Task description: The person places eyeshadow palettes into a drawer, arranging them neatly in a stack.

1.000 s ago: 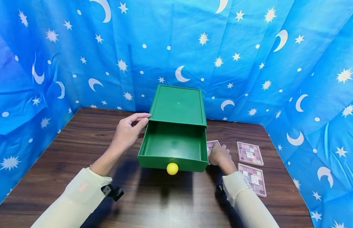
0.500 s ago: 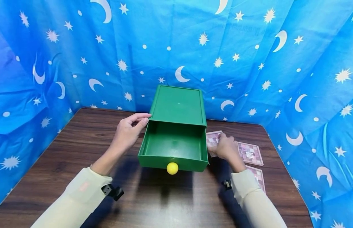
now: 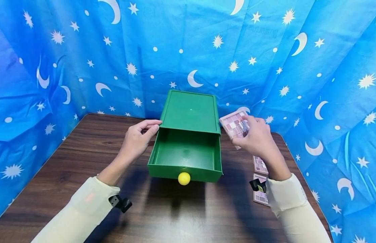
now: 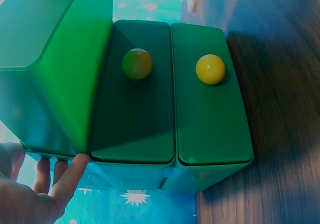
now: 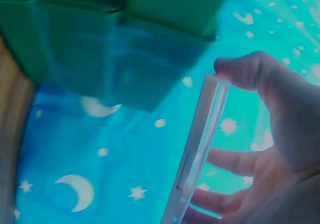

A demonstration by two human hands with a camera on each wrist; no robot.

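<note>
My right hand [image 3: 257, 135] holds an eyeshadow palette [image 3: 233, 123] by its edges, thumb on one side and fingers on the other. The palette is tilted and raised beside the cabinet's right side; the right wrist view shows its thin clear edge [image 5: 197, 144]. A green plastic drawer cabinet [image 3: 191, 111] stands mid-table, its top drawer [image 3: 185, 152] pulled out and bare inside, with a yellow round knob [image 3: 184, 179]. My left hand [image 3: 136, 140] touches the cabinet's left front edge with its fingertips; in the left wrist view the fingers [image 4: 70, 176] rest against the side.
Two more palettes lie on the wooden table [image 3: 115, 209] at right, an upper one [image 3: 260, 164] and a lower one [image 3: 260, 199], partly hidden by my right arm. Two lower drawers with a nearer knob [image 4: 137, 64] and bottom knob [image 4: 210, 69] are shut. A blue star-patterned cloth [image 3: 139, 50] surrounds the table.
My right hand has lifted the palette from the table beside the drawer, moving it up, away and slightly right. My left hand and the drawer stay where they were.
</note>
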